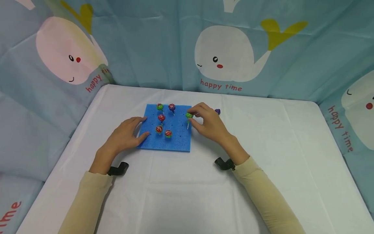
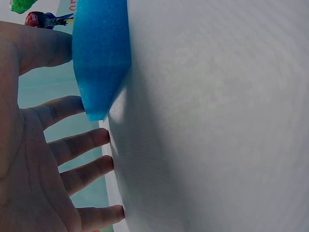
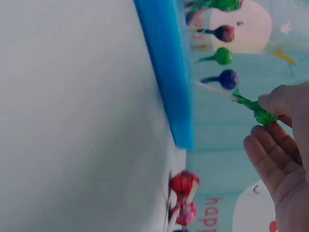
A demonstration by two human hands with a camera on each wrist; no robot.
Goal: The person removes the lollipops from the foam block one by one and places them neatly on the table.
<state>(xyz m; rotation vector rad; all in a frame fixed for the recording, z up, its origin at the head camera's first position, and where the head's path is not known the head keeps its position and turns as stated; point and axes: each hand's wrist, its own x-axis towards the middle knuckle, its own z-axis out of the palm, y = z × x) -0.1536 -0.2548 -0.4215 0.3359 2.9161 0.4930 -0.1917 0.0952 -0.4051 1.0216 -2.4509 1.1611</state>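
Note:
A blue foam board (image 1: 178, 143) lies on the table, with small holes in its top. Several wrapped lollipops stand in it by their sticks, among them a green one (image 1: 159, 106), a purple one (image 1: 171, 107) and a red one (image 1: 161, 118). My left hand (image 1: 124, 134) rests at the board's left edge, thumb and fingertips against it and fingers spread. Over the board's right side, my right hand (image 1: 211, 123) pinches a green lollipop (image 3: 263, 116) by its head between thumb and fingers. Its white stick (image 1: 188, 125) points down toward the foam.
Loose lollipops lie on the table right of the board, partly hidden by the right hand: a purple one (image 1: 217, 111), a red one (image 3: 184, 182) and a pink one (image 3: 186, 213). A white cloth (image 1: 175, 195) covers the table. A blue whale-print curtain (image 1: 146, 48) hangs behind and at the sides.

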